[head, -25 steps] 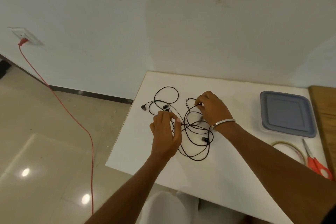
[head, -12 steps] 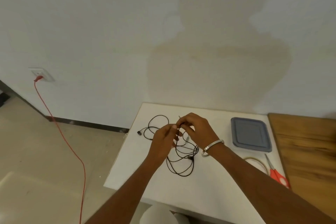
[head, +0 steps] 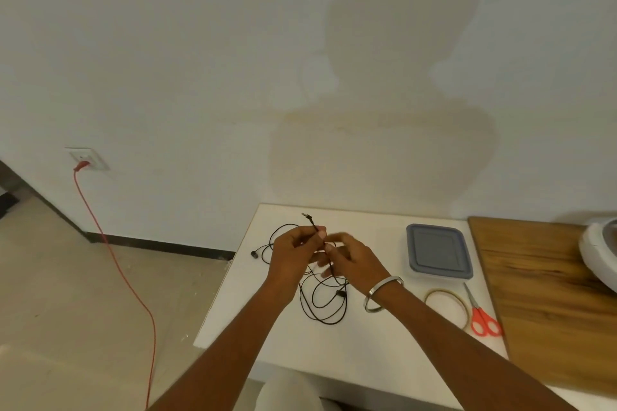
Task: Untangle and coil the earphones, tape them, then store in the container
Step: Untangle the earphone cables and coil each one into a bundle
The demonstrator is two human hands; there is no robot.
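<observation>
Nearest us on the white table (head: 334, 360) lie the slack loops of the black earphones (head: 322, 305), partly lifted. Just right sit the tape roll (head: 445, 305) and red scissors (head: 480, 317). Above the loops, our left hand (head: 292, 253) pinches the cable near its plug; our right hand (head: 354, 260) is blurred, its grip closed on the same cable. Farther right rests the grey-lidded container (head: 437, 252).
</observation>
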